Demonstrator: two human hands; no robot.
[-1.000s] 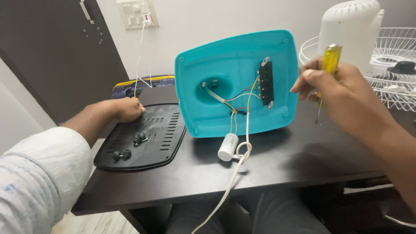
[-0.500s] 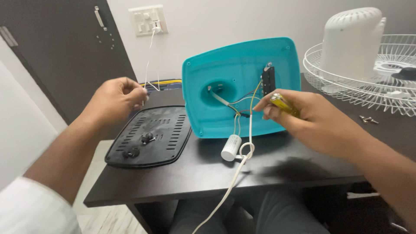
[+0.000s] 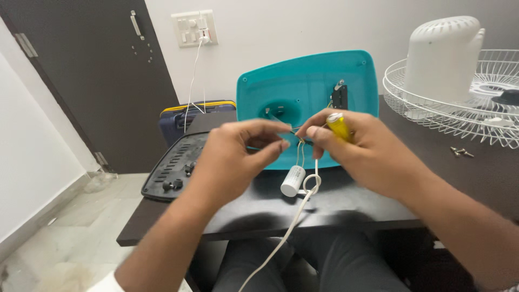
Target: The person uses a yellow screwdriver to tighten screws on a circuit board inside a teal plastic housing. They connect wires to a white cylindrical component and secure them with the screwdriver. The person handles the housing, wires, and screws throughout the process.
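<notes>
Between both hands, thin wires (image 3: 299,145) hang to a white cylindrical capacitor (image 3: 292,181).

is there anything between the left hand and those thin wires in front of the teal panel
Nothing visible stands in the way. The left hand has its fingertips right at the thin wires, in front of the teal panel. The right hand, with a yellow screwdriver in its grip, meets them from the other side.
</notes>
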